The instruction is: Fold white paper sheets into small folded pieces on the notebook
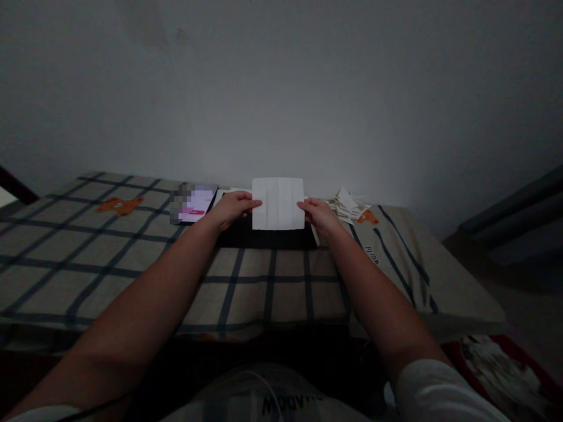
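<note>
A white sheet of paper (278,203) with upright crease lines is held up between my two hands. My left hand (234,208) pinches its left edge, thumb on the near face. On the right edge, my right hand (320,213) grips it the same way. The fingers behind the sheet are partly hidden. Below and behind the paper lies a flat black board or mat (268,239), its middle covered from view by the sheet.
A checked cloth (145,252) covers the table. To the left lies a phone or tablet (197,204) with a lit screen, partly blurred. A loose heap of white paper pieces (348,205) sits at the right. A pale wall (281,88) rises behind the table.
</note>
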`<state>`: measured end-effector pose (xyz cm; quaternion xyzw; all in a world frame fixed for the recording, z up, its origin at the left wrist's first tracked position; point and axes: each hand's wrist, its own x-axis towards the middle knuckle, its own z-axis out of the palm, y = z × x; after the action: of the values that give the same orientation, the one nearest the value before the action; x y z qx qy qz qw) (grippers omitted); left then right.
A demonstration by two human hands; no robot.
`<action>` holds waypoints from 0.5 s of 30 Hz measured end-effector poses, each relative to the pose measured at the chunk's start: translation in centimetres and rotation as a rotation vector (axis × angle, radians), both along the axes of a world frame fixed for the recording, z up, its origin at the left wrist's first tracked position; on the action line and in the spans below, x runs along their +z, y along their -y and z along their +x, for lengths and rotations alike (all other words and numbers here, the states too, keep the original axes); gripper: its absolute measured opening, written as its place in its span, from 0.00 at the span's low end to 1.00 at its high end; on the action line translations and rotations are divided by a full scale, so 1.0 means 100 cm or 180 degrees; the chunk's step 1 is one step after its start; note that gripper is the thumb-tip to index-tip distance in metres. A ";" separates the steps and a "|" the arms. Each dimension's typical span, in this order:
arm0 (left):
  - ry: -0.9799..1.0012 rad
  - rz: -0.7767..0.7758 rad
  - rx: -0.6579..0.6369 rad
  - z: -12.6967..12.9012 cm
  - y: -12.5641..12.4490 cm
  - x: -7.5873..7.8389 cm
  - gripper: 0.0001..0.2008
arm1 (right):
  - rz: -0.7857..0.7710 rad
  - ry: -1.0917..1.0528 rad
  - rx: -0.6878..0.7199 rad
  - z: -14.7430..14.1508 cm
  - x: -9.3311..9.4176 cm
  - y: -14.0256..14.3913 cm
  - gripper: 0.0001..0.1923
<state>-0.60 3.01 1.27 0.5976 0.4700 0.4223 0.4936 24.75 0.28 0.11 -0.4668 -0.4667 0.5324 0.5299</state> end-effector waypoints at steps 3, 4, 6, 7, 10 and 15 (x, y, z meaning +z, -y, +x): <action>-0.0356 0.0291 0.0012 -0.003 0.001 0.003 0.12 | -0.0006 0.0094 -0.0002 0.001 -0.001 -0.001 0.11; -0.0445 0.0335 0.0027 -0.003 0.002 0.004 0.12 | -0.0024 0.0095 -0.0010 0.001 -0.001 -0.001 0.10; -0.0570 0.0380 0.0065 -0.003 0.005 0.008 0.13 | -0.0056 0.0093 -0.0034 0.000 -0.001 -0.002 0.10; -0.0607 0.0391 0.0081 -0.003 0.006 0.009 0.13 | -0.0060 0.0094 -0.0042 0.000 -0.001 -0.002 0.10; -0.0644 0.0429 0.0113 -0.004 0.008 0.011 0.13 | -0.0062 0.0121 -0.0043 0.000 -0.001 -0.002 0.09; -0.0449 0.0441 -0.0080 -0.006 0.004 0.007 0.12 | -0.0043 0.0067 0.0152 0.001 0.000 -0.001 0.08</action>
<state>-1.21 2.63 1.99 0.6644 0.4657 0.4045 0.4220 24.83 0.35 0.10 -0.4646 -0.4797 0.5431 0.5090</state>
